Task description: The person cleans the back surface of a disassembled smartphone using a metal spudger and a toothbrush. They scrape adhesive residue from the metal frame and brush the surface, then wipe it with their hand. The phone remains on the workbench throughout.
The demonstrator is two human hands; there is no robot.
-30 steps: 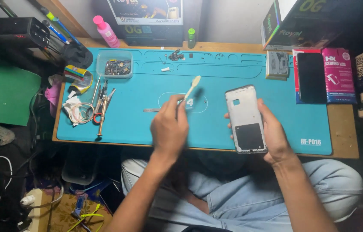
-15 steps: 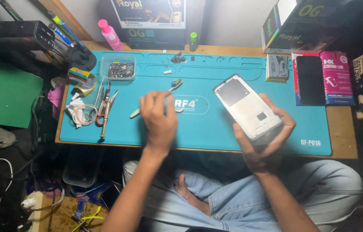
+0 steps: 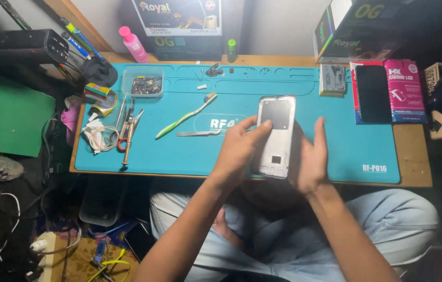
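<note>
— What have your hands got hold of?

— Both of them are on the white phone frame (image 3: 276, 137), held just above the near edge of the blue work mat (image 3: 336, 151) on the counter (image 3: 411, 156). Your left hand (image 3: 237, 151) closes on its left side, with the fingertips laid across the grey square patch near the top of the frame. Your right hand (image 3: 312, 159) stands half open along the right edge — palm against the frame, fingers stretched upward rather than curled round it.

— How does the frame lie?

— Long side pointing away from you, tipped slightly to the right, inner face up. The lower end sits between your two palms.

— And what is around your hands?

— To the left of your left hand, flat on the mat, lie a green-handled toothbrush (image 3: 184, 117) and, just below it, metal tweezers (image 3: 198, 133); the two are close but apart. Farther left there are more hand tools (image 3: 125, 128) beside a coil of white cable (image 3: 98, 138), and a small clear tray of parts (image 3: 142, 83) near the far edge. A pink bottle (image 3: 133, 44) stands behind that tray. Off to your right, a dark phone screen (image 3: 372, 93) rests on a pink package (image 3: 404, 90).
</note>
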